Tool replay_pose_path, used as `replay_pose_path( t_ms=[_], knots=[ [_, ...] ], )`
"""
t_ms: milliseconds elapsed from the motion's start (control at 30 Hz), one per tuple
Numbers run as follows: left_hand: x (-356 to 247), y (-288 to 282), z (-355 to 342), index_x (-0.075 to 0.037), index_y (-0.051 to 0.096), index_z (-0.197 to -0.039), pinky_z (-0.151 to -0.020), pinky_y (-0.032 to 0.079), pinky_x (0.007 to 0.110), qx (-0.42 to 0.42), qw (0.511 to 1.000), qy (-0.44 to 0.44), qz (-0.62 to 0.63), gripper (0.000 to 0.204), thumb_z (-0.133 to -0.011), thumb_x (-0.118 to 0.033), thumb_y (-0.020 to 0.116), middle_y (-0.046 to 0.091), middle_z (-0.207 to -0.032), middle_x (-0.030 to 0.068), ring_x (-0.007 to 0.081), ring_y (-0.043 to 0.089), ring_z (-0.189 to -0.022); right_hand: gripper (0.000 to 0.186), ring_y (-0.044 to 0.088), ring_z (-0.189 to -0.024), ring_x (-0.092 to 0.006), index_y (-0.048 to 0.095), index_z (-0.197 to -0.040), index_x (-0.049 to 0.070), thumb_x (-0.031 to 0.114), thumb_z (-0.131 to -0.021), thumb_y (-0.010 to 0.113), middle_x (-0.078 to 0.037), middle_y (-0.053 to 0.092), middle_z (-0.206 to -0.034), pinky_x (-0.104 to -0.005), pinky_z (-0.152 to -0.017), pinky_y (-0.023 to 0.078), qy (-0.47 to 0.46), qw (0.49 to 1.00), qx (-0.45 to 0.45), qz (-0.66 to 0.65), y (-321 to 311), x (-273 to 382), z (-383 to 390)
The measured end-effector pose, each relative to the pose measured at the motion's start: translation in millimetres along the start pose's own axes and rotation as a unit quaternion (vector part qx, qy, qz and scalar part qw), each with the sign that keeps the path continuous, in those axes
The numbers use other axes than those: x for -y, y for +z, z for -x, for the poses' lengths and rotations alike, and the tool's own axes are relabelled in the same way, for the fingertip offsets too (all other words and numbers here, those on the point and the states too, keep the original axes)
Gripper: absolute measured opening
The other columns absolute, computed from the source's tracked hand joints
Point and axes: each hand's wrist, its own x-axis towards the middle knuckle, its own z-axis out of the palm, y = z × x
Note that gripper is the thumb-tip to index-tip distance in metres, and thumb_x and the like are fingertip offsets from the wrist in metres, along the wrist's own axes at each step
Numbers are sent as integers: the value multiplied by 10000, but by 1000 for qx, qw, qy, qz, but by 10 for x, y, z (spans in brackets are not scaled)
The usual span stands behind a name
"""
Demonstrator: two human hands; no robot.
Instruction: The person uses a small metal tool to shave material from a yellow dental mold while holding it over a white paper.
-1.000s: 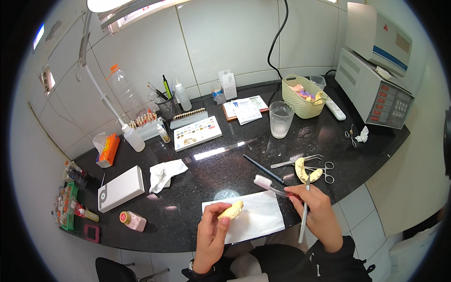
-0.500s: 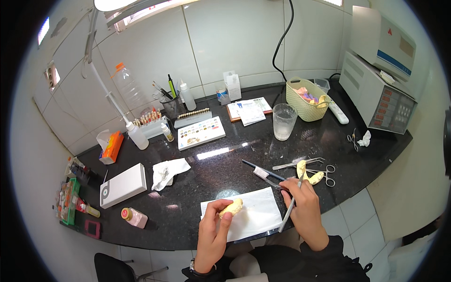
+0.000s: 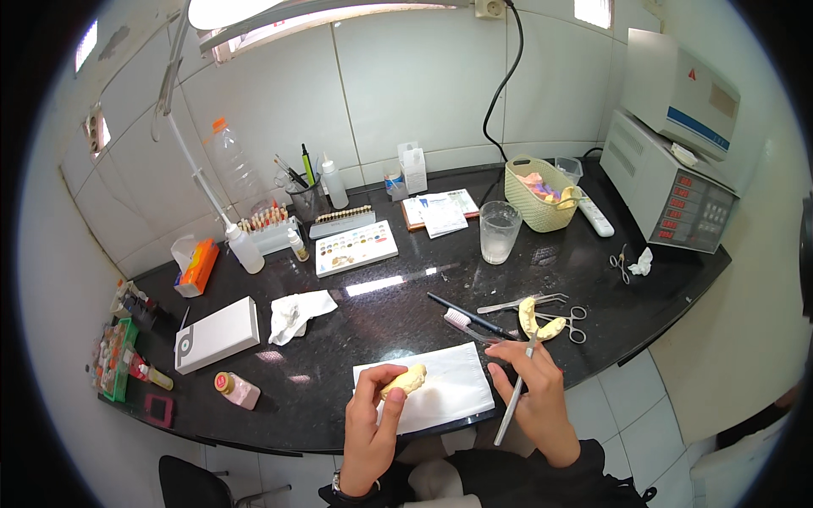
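My left hand (image 3: 373, 419) pinches a pale yellow dental cast (image 3: 405, 382) between thumb and fingers, above a white paper sheet (image 3: 453, 394) at the table's front edge. In my right hand (image 3: 537, 398) a slim metal hand instrument (image 3: 509, 415) lies slanted across the fingers, its lower end pointing toward me. Thumb and index finger of that hand stand apart. Just beyond them lie a toothbrush (image 3: 458, 318) and a dark pen-like stick (image 3: 474, 315). A second, horseshoe-shaped yellow cast (image 3: 529, 319) rests by scissor-handled forceps (image 3: 577, 324) and metal tweezers (image 3: 504, 306).
Farther back stand a glass of cloudy water (image 3: 500, 233), a green basket (image 3: 542, 203) and a colour palette (image 3: 356, 248). At left are a white box (image 3: 218, 335), a pink-filled bottle (image 3: 237, 391) and a crumpled tissue (image 3: 298, 317). A grey furnace-like machine (image 3: 669, 182) stands at right.
My right hand has drawn back toward me with the instrument, away from the toothbrush, and its thumb and index finger have spread. The left hand keeps its cast. The whole view has shifted slightly.
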Motion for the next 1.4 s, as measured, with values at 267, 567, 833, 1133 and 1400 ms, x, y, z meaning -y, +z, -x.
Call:
replay_pose_path(
  t_ms=[267, 567, 833, 1133, 1400],
  knots=[
    [-80, 99, 24, 17, 524, -1037, -627, 385, 219, 30, 998, -7, 48, 349, -1003, -302, 388, 567, -823, 64, 97, 485, -697, 216, 616, -910, -293, 642, -1000, 27, 62, -790, 678, -141, 650, -949, -354, -801, 466, 15, 999, -30, -40, -86, 110, 143],
    [-94, 192, 36, 27, 535, -970, -554, 333, 208, 35, 998, -16, 40, 429, -1013, -350, 336, 515, -714, 36, 60, 413, -607, 200, 625, -887, -266, 646, -999, 26, 56, -802, 668, -131, 653, -952, -335, -774, 488, 20, 998, -26, -57, -198, 117, 266],
    [-140, 260, 58, 12, 505, -962, -580, 365, 201, 78, 996, -34, 32, 396, -1019, -326, 306, 517, -764, 40, 60, 438, -628, 235, 611, -904, -280, 610, -1046, 7, 86, -830, 659, -143, 634, -967, -347, -792, 481, 26, 995, -14, -96, -307, 97, 363],
    [-163, 291, 79, -7, 500, -981, -586, 394, 217, 15, 998, -14, 55, 334, -1016, -290, 327, 494, -800, 38, 61, 429, -672, 296, 429, -589, -67, 405, -895, 52, 327, -966, 487, -66, 490, -727, -208, -477, 355, 121, 887, -97, -435, -186, -184, 526],
    [-178, 1, 67, 11, 521, -1065, -697, 447, 307, 25, 998, -28, 55, 234, -968, -191, 453, 559, -919, 88, 186, 547, -788, 156, 496, -679, -29, 560, -958, 23, 138, -886, 638, 1, 560, -814, -180, -576, 409, 200, 880, -12, -431, -93, 36, 231]
  ],
)
